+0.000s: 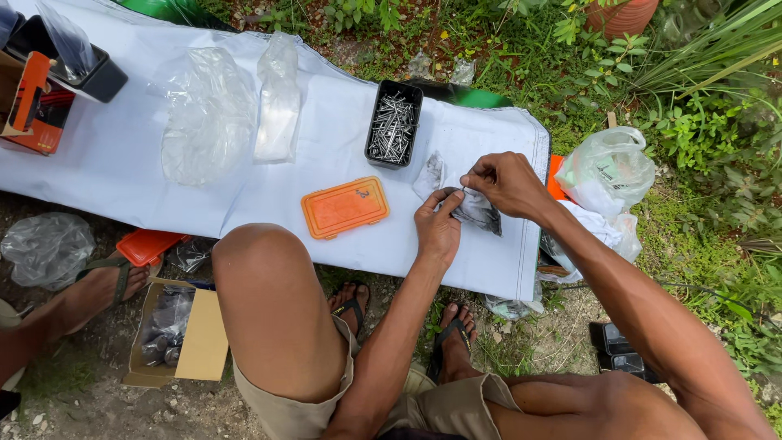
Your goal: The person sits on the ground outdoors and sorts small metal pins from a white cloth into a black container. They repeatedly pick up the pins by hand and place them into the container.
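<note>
Small clear plastic bag of nails (472, 208) on white sheet (326, 147), left hand (437, 228) pinching its edge, right hand (507, 182) gripping its top, orange plastic lidded box (344, 207) beside, black tray of nails (393, 124) behind

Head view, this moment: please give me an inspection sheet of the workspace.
Surface: white sheet spread over a low board, outdoors.
Job's things: small clear bag of nails, held by both hands; black tray of nails; orange lidded case.
Clutter: clear plastic bags; cardboard box on the ground; white bag.
Grippers: left hand grips the bag; right hand pinches its top.
Cables: nothing seen.
Surroundings: grass, plants, bare dirt; another person's sandalled foot at left.
</note>
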